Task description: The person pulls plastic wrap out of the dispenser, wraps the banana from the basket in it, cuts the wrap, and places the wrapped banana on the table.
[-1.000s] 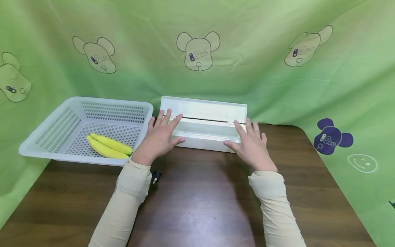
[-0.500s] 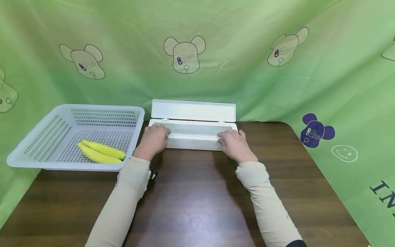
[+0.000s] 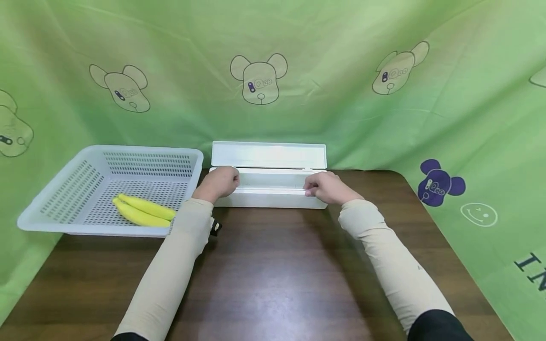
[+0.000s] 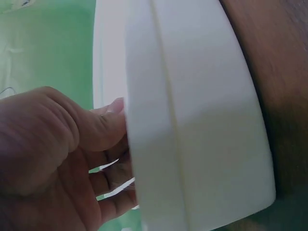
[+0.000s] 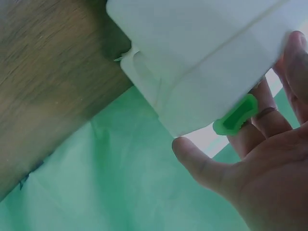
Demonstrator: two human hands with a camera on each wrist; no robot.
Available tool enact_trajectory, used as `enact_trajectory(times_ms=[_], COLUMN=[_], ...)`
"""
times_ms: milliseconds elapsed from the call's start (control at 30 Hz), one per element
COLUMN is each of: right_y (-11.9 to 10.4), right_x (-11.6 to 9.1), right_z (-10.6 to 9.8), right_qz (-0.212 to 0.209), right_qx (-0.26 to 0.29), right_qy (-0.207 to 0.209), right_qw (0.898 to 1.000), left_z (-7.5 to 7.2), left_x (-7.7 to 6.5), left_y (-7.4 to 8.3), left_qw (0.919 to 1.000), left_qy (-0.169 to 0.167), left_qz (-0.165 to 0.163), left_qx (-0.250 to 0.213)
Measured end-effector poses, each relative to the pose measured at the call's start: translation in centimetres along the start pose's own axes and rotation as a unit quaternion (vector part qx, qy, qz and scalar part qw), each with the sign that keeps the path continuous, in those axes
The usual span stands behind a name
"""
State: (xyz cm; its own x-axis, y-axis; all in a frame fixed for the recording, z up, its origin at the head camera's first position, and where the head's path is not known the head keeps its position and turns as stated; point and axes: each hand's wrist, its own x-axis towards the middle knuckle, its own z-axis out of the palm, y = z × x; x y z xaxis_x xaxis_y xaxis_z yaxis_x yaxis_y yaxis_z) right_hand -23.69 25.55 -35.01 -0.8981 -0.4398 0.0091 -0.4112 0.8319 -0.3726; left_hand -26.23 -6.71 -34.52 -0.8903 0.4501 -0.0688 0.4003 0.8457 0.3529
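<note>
A long white plastic wrap dispenser point(image 3: 273, 199) stands at the back middle of the table, its hinged lid point(image 3: 268, 155) raised behind it. My left hand point(image 3: 219, 183) is at its left end, fingers curled; in the left wrist view the thumb point(image 4: 103, 127) meets the dispenser's edge and a clear sheet of plastic wrap point(image 4: 119, 185) shows by the fingers. At the right end my right hand point(image 3: 328, 188) pinches at the front rim, where the thin wrap is hard to make out. A green plastic piece point(image 5: 236, 115) shows by the right fingers. The dispenser hides several fingertips.
Left of the dispenser, a white perforated basket point(image 3: 47, 208) holds two yellow bananas point(image 3: 142, 210). A green printed curtain point(image 3: 324, 113) hangs behind and beside the brown wooden table point(image 3: 268, 274).
Both hands were spread over the dispenser a second ago. They came down to its front rim and their fingers curled in, wrists turning inward. The head view shifted slightly.
</note>
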Motion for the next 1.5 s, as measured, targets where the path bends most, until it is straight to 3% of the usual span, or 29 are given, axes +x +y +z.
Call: enact_trajectory(times_ms=[300,467,633,800,933,1067,1200,1333,1500], right_y=[0.4,0.5,0.2,0.0,-0.2,-0.3,-0.4,-0.6,-0.4], right_x=[0.7,0.9,1.4,2.2,2.6,2.9,3.0,2.9,2.7], right_z=[-0.4,0.0,0.3,0.0,-0.5,-1.0,-1.5,-1.8,-2.1], right_qz=[-0.003,0.005,0.027,0.029,0.051,0.066,0.071,0.084,0.097], right_qx=[0.013,-0.06,-0.128,-0.158,-0.106,-0.042,-0.019,0.0,0.029], right_qy=[0.01,0.037,0.077,0.098,0.101,0.121,0.132,0.115,0.087], right_qw=[1.0,0.998,0.988,0.982,0.988,0.99,0.989,0.99,0.991], left_z=[0.0,0.2,0.5,0.7,0.6,0.1,-0.5,-0.9,-1.4], left_x=[0.4,1.0,1.5,2.0,2.3,2.6,2.5,2.4,2.4], left_y=[0.2,0.4,0.3,0.3,0.4,0.6,0.9,1.1,0.6], left_qw=[0.9986,0.9977,0.9972,0.9893,0.9768,0.9676,0.9728,0.9787,0.9845], left_qy=[0.045,0.055,0.057,0.089,0.121,0.148,0.151,0.142,0.122], left_qz=[-0.009,-0.011,0.004,0.023,0.019,0.011,0.002,-0.008,0.024], left_qx=[0.028,0.037,0.048,0.113,0.176,0.204,0.176,0.148,0.124])
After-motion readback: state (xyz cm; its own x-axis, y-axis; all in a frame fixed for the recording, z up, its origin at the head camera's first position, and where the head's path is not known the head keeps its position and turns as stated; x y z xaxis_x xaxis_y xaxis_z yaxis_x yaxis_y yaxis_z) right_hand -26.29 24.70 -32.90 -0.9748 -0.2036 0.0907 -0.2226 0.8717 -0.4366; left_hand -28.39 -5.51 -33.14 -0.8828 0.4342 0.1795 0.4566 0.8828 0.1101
